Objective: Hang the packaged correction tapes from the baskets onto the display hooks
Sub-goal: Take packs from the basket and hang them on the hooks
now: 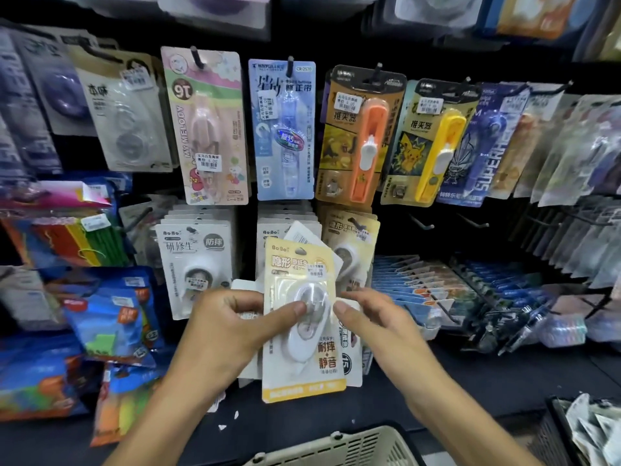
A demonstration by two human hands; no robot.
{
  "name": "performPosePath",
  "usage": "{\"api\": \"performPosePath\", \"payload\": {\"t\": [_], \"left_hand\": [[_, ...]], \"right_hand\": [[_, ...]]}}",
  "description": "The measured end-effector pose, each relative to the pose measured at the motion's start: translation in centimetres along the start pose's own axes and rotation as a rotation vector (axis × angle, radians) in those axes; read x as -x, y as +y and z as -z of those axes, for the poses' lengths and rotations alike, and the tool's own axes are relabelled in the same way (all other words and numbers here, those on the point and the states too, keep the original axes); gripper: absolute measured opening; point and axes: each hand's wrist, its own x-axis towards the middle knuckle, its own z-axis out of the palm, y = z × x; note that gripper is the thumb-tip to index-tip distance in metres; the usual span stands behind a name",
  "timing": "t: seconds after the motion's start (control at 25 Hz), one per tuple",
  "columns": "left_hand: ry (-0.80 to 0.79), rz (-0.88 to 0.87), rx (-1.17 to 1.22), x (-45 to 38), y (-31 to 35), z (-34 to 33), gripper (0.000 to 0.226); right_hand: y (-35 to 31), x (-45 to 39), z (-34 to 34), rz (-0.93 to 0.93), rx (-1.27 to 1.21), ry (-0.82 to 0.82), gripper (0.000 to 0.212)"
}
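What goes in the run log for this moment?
phase: sorting packs | left hand: grips yellow correction tape pack | right hand: touches stack edge | hooked: no | basket: below

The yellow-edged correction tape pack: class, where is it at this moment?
In the head view, the yellow-edged correction tape pack sits low at centre, held between the left hand and right hand, in front of the hanging BoBo packs and above the beige basket.

2 hands (232,317), 2 baskets (339,445), 2 push-clip dispensers (369,146).
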Motion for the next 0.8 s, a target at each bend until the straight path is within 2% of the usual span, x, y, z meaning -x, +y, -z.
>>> {"api": "performPosePath", "payload": {"t": [0.04,0.12,0.24,0.32,0.44,0.52,0.6,0.72,0.8], "left_hand": [[0.006,-0.008,-0.008,0.1,0.1,-0.2,0.027],[0.023,-0.028,-0.042,0.4,0.2,-0.6,0.028],[0.018,-0.05,-0.123,0.8,0.3,-1.1,0.03],[0.039,-0.044,-0.143,0.5,0.1,-1.1,0.026],[0.113,-0.018,-0.146,-0.3,-0.4,-0.3,0.014],[0.105,-0.023,-0.175,-0.4,-0.5,0.4,0.02],[0.098,-0.019,-0.164,-0.4,-0.3,0.7,0.023],[0.088,-0.013,-0.128,-0.5,-0.2,0.7,0.024],[0.074,-0.014,-0.123,-0.5,-0.2,0.4,0.027]], "right_hand": [[0.0,0.2,-0.4,-0.004,-0.024,-0.056,0.047],[0.1,0.5,-0.7,0.008,-0.024,-0.051,0.057],[-0.1,0.7,-1.1,0.022,-0.135,0.014,0.048],[-0.3,0.2,-0.8,0.007,-0.287,0.024,0.054],[-0.7,-1.7,1.0,-0.044,-0.394,0.201,0.047],[-0.6,-2.7,2.7,-0.078,-0.302,0.289,0.032],[-0.5,-3.1,3.8,-0.058,-0.203,0.301,0.021],[-0.5,-3.4,3.8,0.037,-0.125,0.394,0.02],[-0.2,-3.9,3.6,0.032,-0.054,0.495,0.025]]}}
